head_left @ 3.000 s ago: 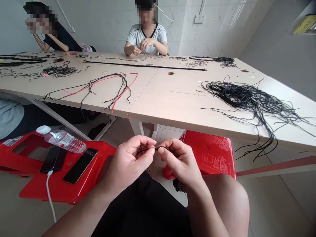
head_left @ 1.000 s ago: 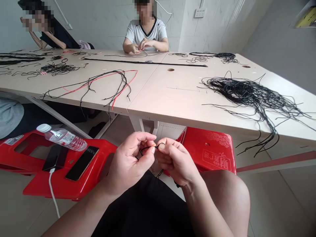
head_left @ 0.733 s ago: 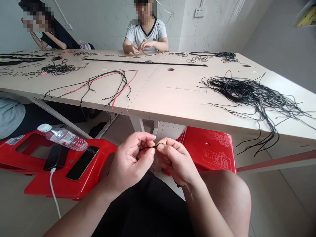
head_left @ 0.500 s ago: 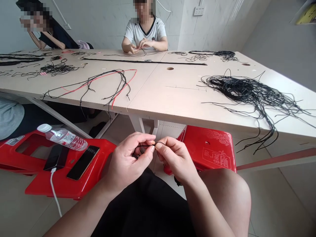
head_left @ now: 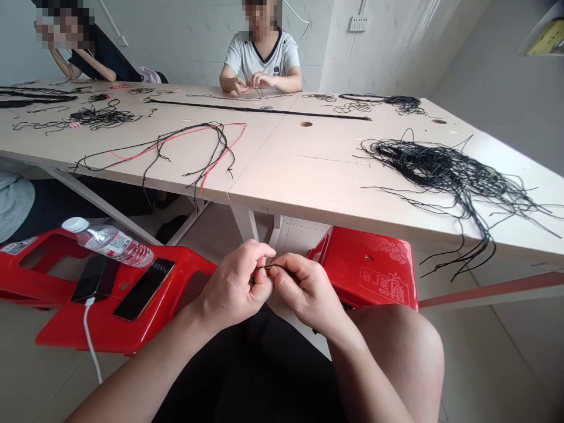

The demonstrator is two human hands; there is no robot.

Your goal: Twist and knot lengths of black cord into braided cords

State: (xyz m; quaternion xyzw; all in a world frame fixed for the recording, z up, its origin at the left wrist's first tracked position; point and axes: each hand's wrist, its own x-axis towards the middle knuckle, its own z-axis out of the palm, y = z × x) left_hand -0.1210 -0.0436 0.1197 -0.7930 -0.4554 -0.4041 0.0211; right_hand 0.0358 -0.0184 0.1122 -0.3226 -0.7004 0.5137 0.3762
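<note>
Your left hand (head_left: 240,285) and right hand (head_left: 306,292) each pinch the thin black cord (head_left: 275,266) between thumb and finger, above your lap (head_left: 247,376); if either grip loosens, it might slip or twist loose

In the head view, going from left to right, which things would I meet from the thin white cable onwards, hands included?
Thin white cable, flat black rectangular phone, the wearer's left hand, the wearer's right hand, large tangled pile of thin black cords. Overlapping things left out.
</note>
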